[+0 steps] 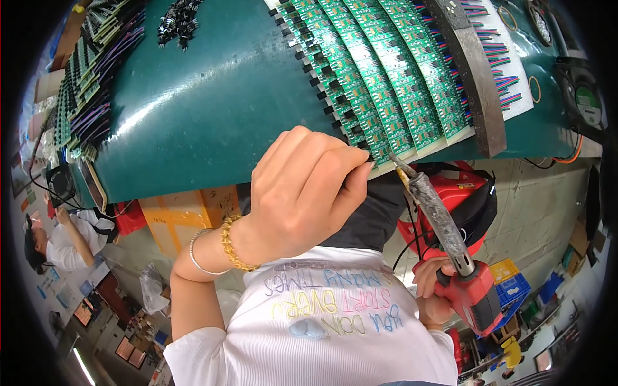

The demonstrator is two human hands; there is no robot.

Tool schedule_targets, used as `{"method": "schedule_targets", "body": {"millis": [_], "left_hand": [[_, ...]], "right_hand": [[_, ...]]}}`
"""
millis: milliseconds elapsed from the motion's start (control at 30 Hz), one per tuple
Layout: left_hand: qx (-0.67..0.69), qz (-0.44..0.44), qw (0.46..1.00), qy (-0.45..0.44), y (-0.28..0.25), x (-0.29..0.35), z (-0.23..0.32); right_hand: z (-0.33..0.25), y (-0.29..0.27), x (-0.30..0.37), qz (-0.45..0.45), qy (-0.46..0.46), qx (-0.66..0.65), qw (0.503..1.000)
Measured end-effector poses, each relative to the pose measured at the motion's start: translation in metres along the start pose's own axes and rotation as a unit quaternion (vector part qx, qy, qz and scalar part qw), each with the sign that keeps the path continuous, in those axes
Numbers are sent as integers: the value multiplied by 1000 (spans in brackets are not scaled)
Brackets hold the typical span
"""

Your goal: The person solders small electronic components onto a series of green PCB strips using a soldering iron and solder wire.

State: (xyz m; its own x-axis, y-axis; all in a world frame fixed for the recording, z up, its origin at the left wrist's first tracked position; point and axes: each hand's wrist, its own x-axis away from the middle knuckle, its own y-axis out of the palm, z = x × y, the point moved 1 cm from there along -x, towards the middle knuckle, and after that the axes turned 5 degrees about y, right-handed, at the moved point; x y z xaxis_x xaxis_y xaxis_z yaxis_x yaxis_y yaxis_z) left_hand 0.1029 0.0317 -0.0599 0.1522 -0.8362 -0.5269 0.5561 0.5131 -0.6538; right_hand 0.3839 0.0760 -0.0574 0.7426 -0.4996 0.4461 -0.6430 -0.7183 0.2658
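Note:
My left hand (302, 186) is closed in a pinch, with thumb and forefinger at a small black component on the near end of the leftmost green circuit board strip (351, 83). Several such strips lie side by side, dense with tiny parts. Black components line the left strip's left edge. My right hand (430, 283) grips the red handle of a soldering iron (444, 225), whose metal shaft slants up and left. Its tip is close to the near end of the strips, just right of my left fingertips; whether it touches is unclear.
A dark metal bar (473, 77) lies along the strips' right side, beside coloured wires (502, 58) on a white sheet. A pile of black components (179, 24) lies on the green mat (193, 128). Wired boards (90, 83) are stacked far left. A cardboard box (174, 219) stands below.

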Motion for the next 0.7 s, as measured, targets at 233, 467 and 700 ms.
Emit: {"method": "schedule_targets", "body": {"millis": [233, 467, 700], "left_hand": [[5, -6, 1000, 3, 1, -2, 1], [7, -8, 1000, -1, -1, -3, 0], [-2, -13, 1000, 4, -1, -1, 0]], "right_hand": [[30, 12, 12, 132, -92, -117, 980], [54, 5, 15, 134, -222, -44, 965], [48, -7, 26, 100, -102, -25, 989]]}}
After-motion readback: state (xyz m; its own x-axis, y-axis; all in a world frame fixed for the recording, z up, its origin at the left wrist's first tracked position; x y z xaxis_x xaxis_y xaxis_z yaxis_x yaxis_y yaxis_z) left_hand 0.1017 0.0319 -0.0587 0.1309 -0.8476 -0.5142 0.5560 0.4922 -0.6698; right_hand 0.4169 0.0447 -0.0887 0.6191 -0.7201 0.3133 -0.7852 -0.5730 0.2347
